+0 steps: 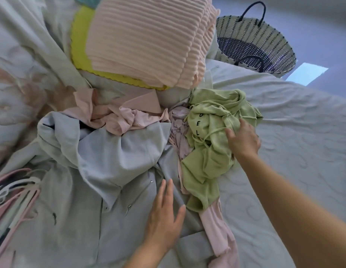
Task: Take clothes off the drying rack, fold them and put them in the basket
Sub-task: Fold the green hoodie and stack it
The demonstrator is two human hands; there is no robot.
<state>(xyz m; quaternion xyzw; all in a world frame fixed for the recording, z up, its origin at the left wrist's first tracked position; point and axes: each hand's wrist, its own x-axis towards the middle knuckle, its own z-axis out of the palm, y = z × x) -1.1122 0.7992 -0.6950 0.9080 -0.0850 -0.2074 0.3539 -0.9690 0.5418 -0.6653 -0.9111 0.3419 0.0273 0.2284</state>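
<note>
A heap of unfolded clothes lies on a bed. A crumpled green top (208, 140) with black letters and thin drawstrings sits at the heap's right side. My right hand (243, 140) rests on its right edge, fingers curled into the fabric. My left hand (164, 213) lies flat with straight fingers on a light grey zip jacket (102, 167) spread in front of me. Pink garments (121, 117) are tangled between the two. A woven basket (265, 35) with dark handles stands on the floor beyond the bed, at the upper right; I see nothing inside it.
A pink ribbed pillow (147, 41) over a yellow cushion (79, 41) sits behind the heap. Several pink and white hangers (11, 196) lie at the left edge. The pale quilted bedcover (295, 132) stretches to the right of the clothes.
</note>
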